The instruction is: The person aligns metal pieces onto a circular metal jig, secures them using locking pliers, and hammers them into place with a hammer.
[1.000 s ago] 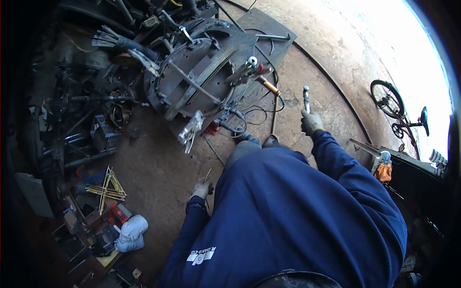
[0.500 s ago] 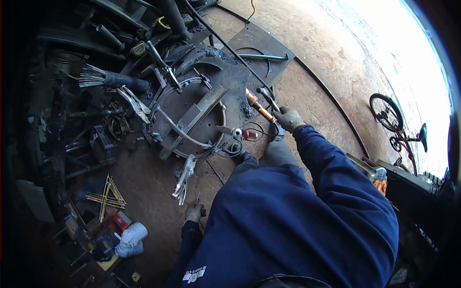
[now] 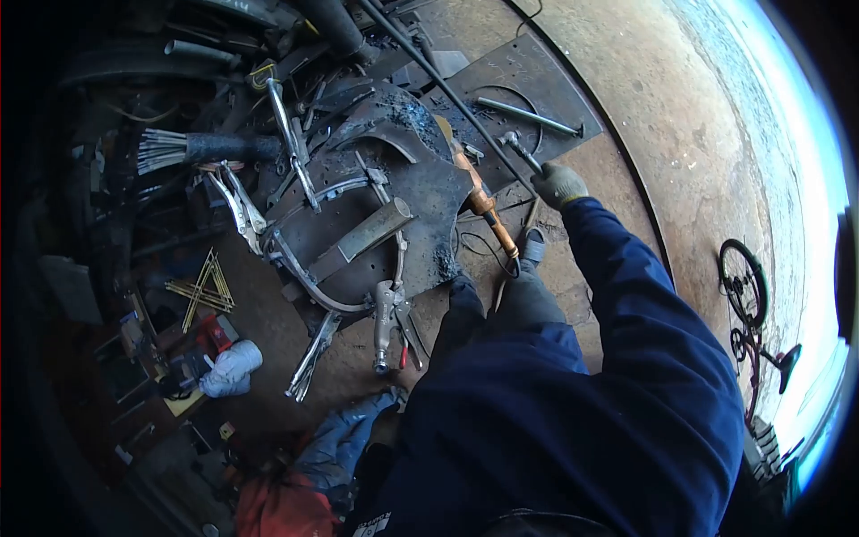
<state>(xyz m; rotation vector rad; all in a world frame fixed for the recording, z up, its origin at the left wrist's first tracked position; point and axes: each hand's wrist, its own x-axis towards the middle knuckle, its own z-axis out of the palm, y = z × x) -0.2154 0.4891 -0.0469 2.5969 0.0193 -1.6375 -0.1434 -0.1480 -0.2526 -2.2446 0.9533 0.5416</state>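
Note:
My right hand (image 3: 561, 186), in a grey work glove, is closed around the handle of a hammer (image 3: 512, 140), its metal head pointing away from me beyond the table edge. My left hand cannot be made out. Just left of the hammer, a copper-coloured torch-like tool (image 3: 481, 204) lies across the edge of the dark steel work table (image 3: 429, 201). On the table, a flat steel bar (image 3: 362, 243) crosses a curved metal strip (image 3: 304, 279). Locking pliers (image 3: 385, 327) grip near its end, with more locking pliers (image 3: 237, 206) at the left side.
A tube (image 3: 233, 148) holds several thin rods. A dark cable (image 3: 447, 89) crosses above the table. Yellowish rods (image 3: 201, 291) and a white bundle (image 3: 231, 367) lie at left. A person in red (image 3: 282, 506) is low at lower left. A bicycle (image 3: 752, 331) stands at right.
The view has shifted, and the table fills more of it. My right hand has moved outward with the hammer. My gloved left hand has dropped from sight, and a person in red has appeared at lower left.

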